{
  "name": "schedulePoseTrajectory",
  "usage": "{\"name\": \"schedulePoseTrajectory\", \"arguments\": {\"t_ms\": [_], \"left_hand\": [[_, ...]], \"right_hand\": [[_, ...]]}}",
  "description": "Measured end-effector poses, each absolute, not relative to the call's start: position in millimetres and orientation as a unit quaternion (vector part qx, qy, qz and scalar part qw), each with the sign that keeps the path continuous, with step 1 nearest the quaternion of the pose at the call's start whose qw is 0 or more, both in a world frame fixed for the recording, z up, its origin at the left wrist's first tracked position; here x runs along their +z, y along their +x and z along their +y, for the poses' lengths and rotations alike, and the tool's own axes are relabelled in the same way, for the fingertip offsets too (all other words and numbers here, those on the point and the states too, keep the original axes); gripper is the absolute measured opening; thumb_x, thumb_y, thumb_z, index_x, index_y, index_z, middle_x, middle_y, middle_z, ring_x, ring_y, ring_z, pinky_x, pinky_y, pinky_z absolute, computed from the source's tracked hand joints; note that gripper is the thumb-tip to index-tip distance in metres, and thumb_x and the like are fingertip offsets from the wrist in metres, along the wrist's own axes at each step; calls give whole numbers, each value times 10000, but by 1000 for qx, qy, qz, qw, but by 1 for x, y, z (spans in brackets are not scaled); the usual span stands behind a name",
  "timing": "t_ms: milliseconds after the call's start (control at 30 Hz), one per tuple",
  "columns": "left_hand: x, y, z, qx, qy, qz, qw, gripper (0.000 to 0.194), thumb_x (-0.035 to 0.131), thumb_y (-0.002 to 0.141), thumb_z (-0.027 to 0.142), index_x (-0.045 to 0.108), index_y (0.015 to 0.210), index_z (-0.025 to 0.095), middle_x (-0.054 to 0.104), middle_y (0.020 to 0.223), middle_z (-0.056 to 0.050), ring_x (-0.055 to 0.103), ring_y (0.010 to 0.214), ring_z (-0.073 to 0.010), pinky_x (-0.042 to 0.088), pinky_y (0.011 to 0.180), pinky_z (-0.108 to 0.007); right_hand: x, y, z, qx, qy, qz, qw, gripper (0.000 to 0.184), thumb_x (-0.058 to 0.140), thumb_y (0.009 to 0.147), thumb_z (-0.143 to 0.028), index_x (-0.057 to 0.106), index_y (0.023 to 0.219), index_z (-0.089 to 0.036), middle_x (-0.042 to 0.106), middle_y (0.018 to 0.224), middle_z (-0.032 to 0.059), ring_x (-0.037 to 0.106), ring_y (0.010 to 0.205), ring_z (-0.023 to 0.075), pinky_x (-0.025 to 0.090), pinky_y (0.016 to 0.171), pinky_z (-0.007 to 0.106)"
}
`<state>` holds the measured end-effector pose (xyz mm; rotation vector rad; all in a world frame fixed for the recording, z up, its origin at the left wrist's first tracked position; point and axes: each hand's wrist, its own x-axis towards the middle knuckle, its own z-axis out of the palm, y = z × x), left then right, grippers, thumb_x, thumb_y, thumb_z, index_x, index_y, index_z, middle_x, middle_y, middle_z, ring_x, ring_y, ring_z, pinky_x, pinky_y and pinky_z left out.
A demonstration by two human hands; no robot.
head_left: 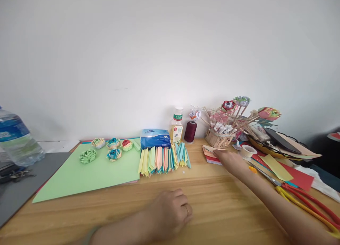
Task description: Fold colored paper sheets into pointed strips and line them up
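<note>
My right hand (227, 160) reaches out to a small stack of coloured paper sheets (209, 156). Its fingertips are pressed together at the stack's top edge, partly hidden by the hand and slightly blurred. Near the table's front, my left hand (174, 211), with a ring on one finger, rests on the wood with curled fingers and nothing showing in them. Beyond it lies a row of folded paper strips (162, 160) in yellow, green, pink and blue. Several folded paper flowers (114, 154) sit on a large light green sheet (106, 176) at the left.
A blue tissue pack (155, 138), a bottle (176, 126) and a dark red thread spool (190, 131) stand by the wall. Right of them are a basket (219, 138) with paper flowers, a tape roll (248, 151) and scissors (305, 199). A water bottle (18, 138) stands far left.
</note>
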<state>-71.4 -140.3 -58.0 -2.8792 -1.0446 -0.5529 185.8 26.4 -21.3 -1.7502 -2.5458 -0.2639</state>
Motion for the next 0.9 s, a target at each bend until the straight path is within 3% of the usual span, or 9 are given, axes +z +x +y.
{"name": "schedulePoseTrajectory", "arguments": {"t_ms": [100,267,367,500,600,700,800,900], "left_hand": [[-57,-72,-140,-173,-924,-340,4,132,470,904,227,532,799,175,585,753,-9,520,728,-159,370,583,-250],[-55,-71,-142,-175,-924,-341,-3,142,460,897,204,548,790,174,585,754,-13,527,725,-157,389,593,-250],[-55,-72,-142,-188,-921,-341,0,192,432,906,204,560,768,169,585,733,-18,534,707,-156,408,590,-250],[-50,-70,-143,-260,-910,-324,16,263,379,936,209,583,776,162,596,721,-19,547,681,-148,447,584,-246],[-41,-64,-148,-365,-867,-318,115,233,368,945,159,599,918,139,636,850,-50,581,835,-164,491,723,-268],[-38,-56,-156,-375,-834,-355,193,253,397,955,269,590,1020,118,640,913,-89,585,874,-199,501,724,-309],[-46,-53,-165,-329,-859,-354,170,273,398,922,156,586,723,155,571,620,-17,545,614,-164,431,513,-259],[-54,-55,-171,-291,-880,-364,92,244,478,850,109,549,623,166,553,601,2,528,572,-149,377,460,-236]], "right_hand": [[-31,183,16,-96,-557,-825,27,245,437,866,-123,661,952,-168,701,944,135,656,841,260,421,637,299],[-34,189,20,-100,-576,-807,83,327,395,921,-291,700,870,-184,720,882,131,669,770,282,414,570,302],[-33,199,27,-98,-580,-798,132,351,380,926,-306,706,875,-186,730,797,104,677,710,263,432,555,296],[-35,202,3,-110,-550,-801,211,383,318,939,-270,683,979,-160,726,910,110,683,760,244,489,611,315],[-38,187,-49,-103,-433,-864,236,319,369,935,-287,679,967,-223,721,972,47,663,899,194,497,774,295],[-40,162,-106,-127,-189,-940,254,333,315,948,-158,625,1067,-141,705,987,112,641,941,204,503,768,321],[-39,144,-138,-51,-187,-951,242,340,291,958,-152,631,952,-158,694,832,86,633,793,162,497,687,268],[-39,146,-140,39,-238,-947,214,285,352,948,-174,627,875,-185,655,826,59,598,762,152,481,670,256]]}}
